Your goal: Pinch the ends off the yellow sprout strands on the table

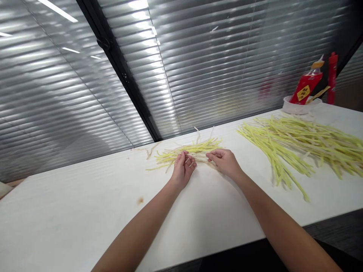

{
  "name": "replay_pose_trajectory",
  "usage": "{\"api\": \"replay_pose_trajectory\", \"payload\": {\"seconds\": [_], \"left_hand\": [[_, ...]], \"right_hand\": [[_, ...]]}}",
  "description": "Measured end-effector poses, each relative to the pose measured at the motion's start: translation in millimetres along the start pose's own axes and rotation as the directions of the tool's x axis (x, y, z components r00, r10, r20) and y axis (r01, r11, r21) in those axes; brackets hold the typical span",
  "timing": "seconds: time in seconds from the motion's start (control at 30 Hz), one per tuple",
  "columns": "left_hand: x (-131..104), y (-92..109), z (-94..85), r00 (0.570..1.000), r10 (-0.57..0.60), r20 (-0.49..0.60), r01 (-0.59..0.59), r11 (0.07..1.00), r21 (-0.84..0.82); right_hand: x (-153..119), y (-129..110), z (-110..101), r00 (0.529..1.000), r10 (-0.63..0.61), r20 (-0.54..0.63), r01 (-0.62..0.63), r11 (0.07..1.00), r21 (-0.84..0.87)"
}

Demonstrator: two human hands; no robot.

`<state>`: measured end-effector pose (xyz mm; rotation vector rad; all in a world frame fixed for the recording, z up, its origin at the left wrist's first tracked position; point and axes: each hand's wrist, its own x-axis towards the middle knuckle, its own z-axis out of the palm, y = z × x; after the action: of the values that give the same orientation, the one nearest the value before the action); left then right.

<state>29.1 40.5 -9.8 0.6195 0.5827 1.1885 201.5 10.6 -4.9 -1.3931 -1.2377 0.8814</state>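
Note:
Just beyond my hands lies a small loose bundle of yellow and beige pipe cleaners [198, 146] on the white table. My left hand [184, 170] is turned partly palm up, with its fingers curled and thumb and forefinger pinched at the bundle's near edge. My right hand [225, 161] is closed in a pinch a short way to the right. A thin beige pipe cleaner [200, 155] runs between the fingertips of both hands. Another beige strand passes under the right hand, and its end is hidden there.
A larger heap of yellow and beige pipe cleaners [300, 141] spreads over the right side of the table [85, 219]. Behind it, a red-labelled bottle [306, 87] stands tilted in a clear plastic tub [295, 107], beside a red tube [332, 79]. Window blinds [204, 68] rise along the back edge.

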Motion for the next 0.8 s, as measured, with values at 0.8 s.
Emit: {"api": "replay_pose_trajectory", "payload": {"seconds": [0.8], "left_hand": [[-94,104,93.4,0.975,0.025,0.222,-0.179,0.681,0.710]], "right_hand": [[-57,-83,2,0.774,-0.628,-0.079,0.633,0.770,0.080]]}}
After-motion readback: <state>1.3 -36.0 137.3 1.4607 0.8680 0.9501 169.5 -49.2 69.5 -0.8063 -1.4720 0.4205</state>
